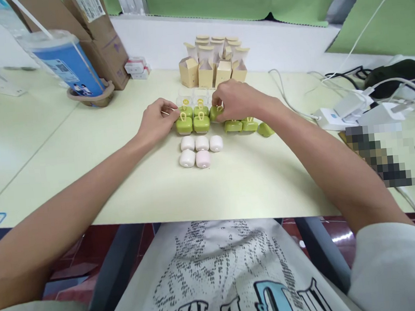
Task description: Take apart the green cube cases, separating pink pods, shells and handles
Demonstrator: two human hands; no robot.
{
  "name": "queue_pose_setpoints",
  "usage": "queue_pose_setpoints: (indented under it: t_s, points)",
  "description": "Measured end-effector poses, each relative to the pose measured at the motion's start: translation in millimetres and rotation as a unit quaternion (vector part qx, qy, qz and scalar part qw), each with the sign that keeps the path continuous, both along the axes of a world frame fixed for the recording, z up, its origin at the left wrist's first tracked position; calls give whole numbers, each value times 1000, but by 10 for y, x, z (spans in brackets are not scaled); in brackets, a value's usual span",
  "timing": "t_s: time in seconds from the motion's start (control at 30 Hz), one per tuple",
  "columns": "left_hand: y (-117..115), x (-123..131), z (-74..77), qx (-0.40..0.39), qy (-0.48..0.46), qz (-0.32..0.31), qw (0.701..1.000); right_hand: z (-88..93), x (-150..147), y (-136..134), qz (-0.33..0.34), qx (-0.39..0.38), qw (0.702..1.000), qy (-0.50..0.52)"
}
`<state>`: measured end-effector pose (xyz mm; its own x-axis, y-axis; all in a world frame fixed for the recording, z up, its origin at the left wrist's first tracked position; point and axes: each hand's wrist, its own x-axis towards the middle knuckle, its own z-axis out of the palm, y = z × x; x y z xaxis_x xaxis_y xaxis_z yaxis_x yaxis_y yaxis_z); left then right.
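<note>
Centre of the pale laminate table (232, 187): a block of green square plastic cases with yellow loops (192, 122), with more trailing to its right. The left hand (157, 122) touches the block's left edge and the right hand (235, 101) rests on its right edge. In front lie small rounded white and pink cases (200, 151) in two rows. Behind stand open cream cardboard cartons (214, 63). Far left: blue-labelled plastic cup (69, 66), with a brown cardboard box (101, 39) behind it. Right: white cables and adapters (352, 106).

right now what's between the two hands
A cluster of green cases with yellow loops sits between the left hand and the right hand, seen in the head view.
</note>
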<state>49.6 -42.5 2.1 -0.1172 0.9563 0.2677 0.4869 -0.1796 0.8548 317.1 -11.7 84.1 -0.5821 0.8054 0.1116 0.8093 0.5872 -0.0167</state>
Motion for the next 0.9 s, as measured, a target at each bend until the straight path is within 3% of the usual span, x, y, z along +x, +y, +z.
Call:
queue_pose_setpoints:
  t_s: [0.27,0.53,0.9]
  points:
    - [-1,9,5,-17,3,5,1000,32,4,17,30,-1,999,-21]
    - [-8,-1,20,-10,19,2,1000,25,-13,41,32,-28,998,36]
    - [22,-8,7,-6,3,4,1000,48,-10,25,49,-31,998,37]
